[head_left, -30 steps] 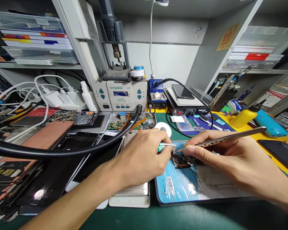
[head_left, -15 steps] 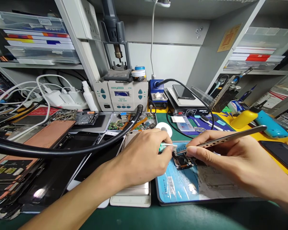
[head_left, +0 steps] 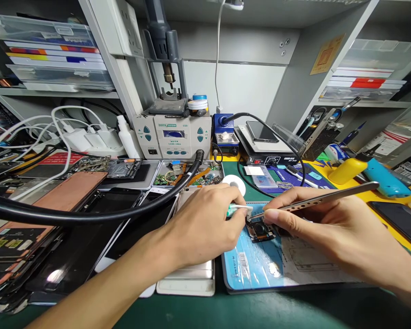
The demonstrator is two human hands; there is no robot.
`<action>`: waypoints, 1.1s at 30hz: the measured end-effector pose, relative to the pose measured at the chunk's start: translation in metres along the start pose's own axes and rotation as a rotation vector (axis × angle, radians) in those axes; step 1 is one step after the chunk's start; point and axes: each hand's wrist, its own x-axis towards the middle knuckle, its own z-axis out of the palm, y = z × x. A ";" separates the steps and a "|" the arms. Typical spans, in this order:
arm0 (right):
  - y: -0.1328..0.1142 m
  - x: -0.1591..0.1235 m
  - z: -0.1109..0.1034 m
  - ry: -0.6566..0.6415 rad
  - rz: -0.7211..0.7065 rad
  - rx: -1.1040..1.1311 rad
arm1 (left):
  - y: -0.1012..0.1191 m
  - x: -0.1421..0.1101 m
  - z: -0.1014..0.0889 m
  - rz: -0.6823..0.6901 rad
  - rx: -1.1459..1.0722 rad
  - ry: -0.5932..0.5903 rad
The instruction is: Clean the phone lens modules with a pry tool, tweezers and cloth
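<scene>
My left hand (head_left: 205,224) is closed, pinching a small white-and-green piece (head_left: 239,208) whose kind I cannot make out. In my right hand (head_left: 315,228) is a pair of metal tweezers (head_left: 335,194) with a row of holes along the arm. The tweezers' tips point left, close to the pinched piece and above a small circuit board (head_left: 262,232) with a round black part on it. This board lies on a blue pad (head_left: 256,274) with glossy clear strips. My right fingers cover its right end.
A thick black hose (head_left: 123,217) arches across the left side over phone shells (head_left: 187,285). Behind are a tray of small parts (head_left: 192,173), a hot air station (head_left: 174,137) and a solder spool (head_left: 234,183). A yellow bottle (head_left: 349,169) and a black phone (head_left: 400,226) lie right.
The tweezers and my right hand have shifted very slightly to the left. My left hand keeps the same pinch and place.
</scene>
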 end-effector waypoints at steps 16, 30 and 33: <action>-0.003 0.003 -0.031 0.163 -0.009 -0.085 | 0.006 0.001 0.006 0.130 -0.138 0.166; -0.009 0.011 -0.046 -0.014 0.094 -0.054 | 0.010 0.000 0.016 0.293 -0.072 0.136; -0.011 0.011 -0.050 -0.058 0.120 0.007 | 0.014 -0.001 0.017 0.351 -0.077 0.143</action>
